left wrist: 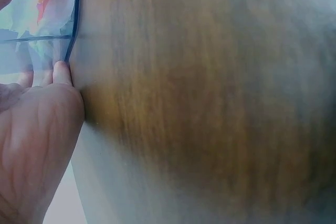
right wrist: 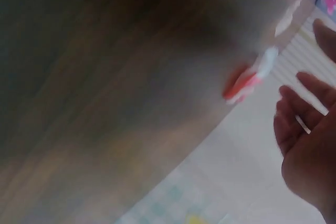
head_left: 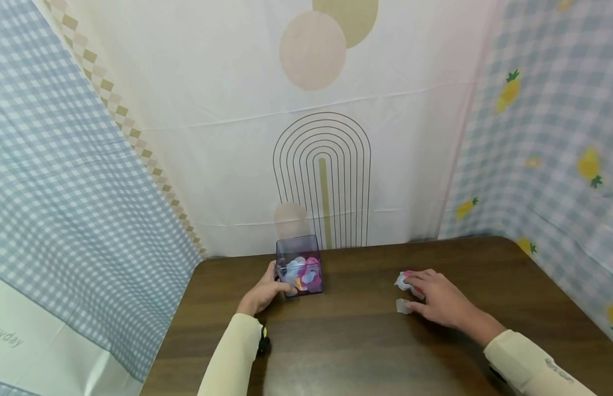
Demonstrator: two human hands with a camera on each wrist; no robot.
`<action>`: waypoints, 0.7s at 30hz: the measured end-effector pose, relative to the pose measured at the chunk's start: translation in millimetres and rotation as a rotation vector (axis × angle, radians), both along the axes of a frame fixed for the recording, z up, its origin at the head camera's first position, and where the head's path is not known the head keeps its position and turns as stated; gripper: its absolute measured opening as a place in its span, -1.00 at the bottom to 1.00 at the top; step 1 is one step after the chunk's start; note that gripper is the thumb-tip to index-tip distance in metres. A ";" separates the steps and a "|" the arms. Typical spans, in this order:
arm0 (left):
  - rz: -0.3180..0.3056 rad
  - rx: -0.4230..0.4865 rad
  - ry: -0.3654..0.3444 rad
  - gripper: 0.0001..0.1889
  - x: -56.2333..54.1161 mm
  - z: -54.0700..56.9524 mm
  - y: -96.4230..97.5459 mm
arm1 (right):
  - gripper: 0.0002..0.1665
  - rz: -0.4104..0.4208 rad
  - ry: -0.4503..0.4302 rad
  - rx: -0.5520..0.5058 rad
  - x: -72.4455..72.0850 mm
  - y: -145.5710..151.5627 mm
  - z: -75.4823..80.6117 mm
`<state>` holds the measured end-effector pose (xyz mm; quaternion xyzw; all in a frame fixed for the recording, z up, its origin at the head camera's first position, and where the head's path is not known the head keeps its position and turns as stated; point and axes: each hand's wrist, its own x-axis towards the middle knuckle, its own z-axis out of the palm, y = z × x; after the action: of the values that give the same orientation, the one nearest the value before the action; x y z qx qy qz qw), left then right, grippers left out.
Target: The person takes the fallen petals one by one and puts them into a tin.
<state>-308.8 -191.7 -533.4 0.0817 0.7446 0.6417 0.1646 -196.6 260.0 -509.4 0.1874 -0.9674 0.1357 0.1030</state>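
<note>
A see-through purplish box [head_left: 297, 245] stands on the table with crumpled white, pink and orange pieces [head_left: 306, 275] inside. My left hand [head_left: 264, 291] grips its left side, thumb at the front; the left wrist view shows fingers [left wrist: 60, 74] behind the clear wall. On the right, my right hand [head_left: 442, 300] hovers over a small crumpled white and pink clump [head_left: 403, 281] and a separate whitish piece [head_left: 403, 306]. In the right wrist view, its loosely bent fingers [right wrist: 299, 108] are apart from the blurred clump [right wrist: 252, 80], with nothing held.
The brown wooden table [head_left: 336, 341] has rounded back corners. A white printed cloth [head_left: 227, 165] hangs behind it, with checked cloths at the left [head_left: 88, 181] and right [head_left: 549, 165]. Bare tabletop lies between the box and the clump.
</note>
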 end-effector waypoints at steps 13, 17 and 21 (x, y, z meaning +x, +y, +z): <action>0.013 0.004 -0.014 0.01 -2.9 0.3 -0.2 | -0.54 0.019 0.015 0.136 -16.5 -14.2 -10.7; 0.010 0.007 -0.015 0.02 -2.1 1.1 -0.4 | -0.73 0.025 0.047 0.155 -21.6 -14.4 -13.8; 0.004 0.007 -0.024 0.04 -0.2 1.3 -1.1 | -0.84 0.041 0.067 0.154 -27.4 -13.6 -17.3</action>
<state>-309.0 -192.8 -532.2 0.0729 0.7405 0.6456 0.1719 -224.1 246.5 -526.7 0.2188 -0.9670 0.0567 0.1177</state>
